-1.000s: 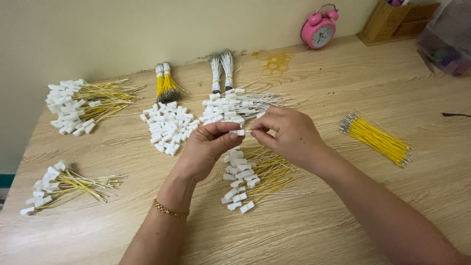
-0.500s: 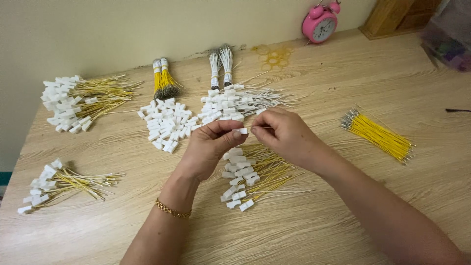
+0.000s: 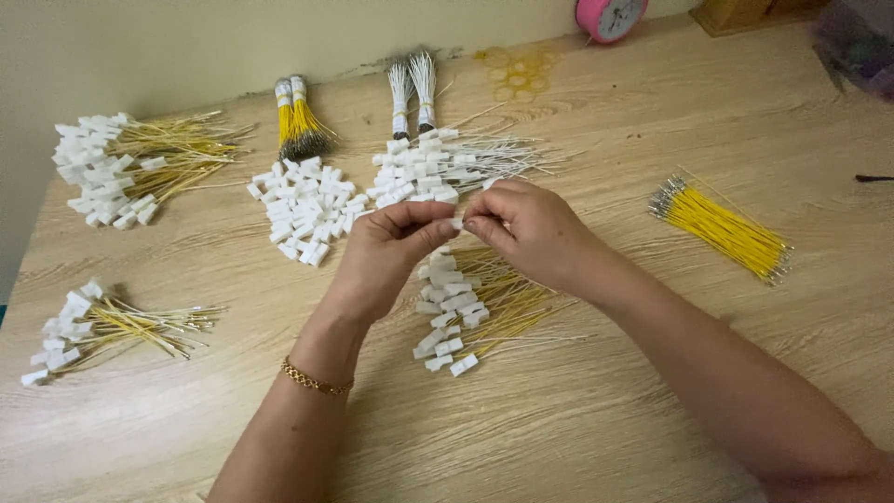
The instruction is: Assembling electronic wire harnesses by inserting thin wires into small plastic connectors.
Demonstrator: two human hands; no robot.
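My left hand (image 3: pixel 386 251) and my right hand (image 3: pixel 531 228) meet fingertip to fingertip above the middle of the wooden table (image 3: pixel 577 410). Between them they pinch a small white plastic connector (image 3: pixel 456 224); any wire in it is hidden by the fingers. Directly below the hands lies a pile of yellow wires fitted with white connectors (image 3: pixel 466 307). Just behind the hands sit a heap of loose white connectors (image 3: pixel 303 210) and a pile of white wires with connectors (image 3: pixel 447 166).
A loose bundle of yellow wires (image 3: pixel 722 228) lies at the right. Two more piles of yellow wires with connectors rest at far left (image 3: pixel 126 168) and near left (image 3: pixel 102 321). Tied yellow (image 3: pixel 296 116) and white (image 3: pixel 413 88) wire bundles lie at the back, beside a pink clock (image 3: pixel 610 14).
The view has tilted down a little, so everything sits higher in frame. Both hands stay together on the connector, fingers shifting only slightly.
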